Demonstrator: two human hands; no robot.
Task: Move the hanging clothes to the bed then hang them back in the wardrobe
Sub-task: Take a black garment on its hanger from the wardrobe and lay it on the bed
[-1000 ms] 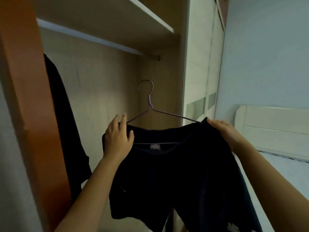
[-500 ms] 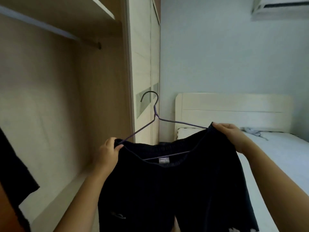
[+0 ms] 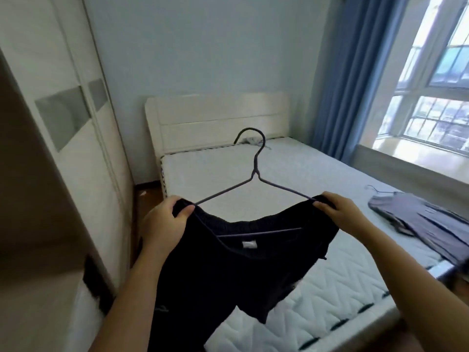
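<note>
Now left hand (image 3: 162,222) and right hand (image 3: 337,212) are pinching the shorts (image 3: 241,270), grips closed, at both hanger (image 3: 255,171) ends. The shorts are hanging crosswise over the bed (image 3: 291,179) edge, right hand nearer it.

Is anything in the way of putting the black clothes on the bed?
Nothing visible. The left hand and right hand hold the black garment on its hanger at the bed, bare mattress ahead. A grey garment lies off to the right.

We see a black garment (image 3: 228,270) on a dusky purple hanger (image 3: 254,166). The mattress (image 3: 319,301) is white with zigzag quilting, the second garment (image 3: 418,219) grey, the curtain (image 3: 355,72) blue, the wall (image 3: 203,47) pale blue, the wardrobe door (image 3: 50,59) white with grey panels.
</note>
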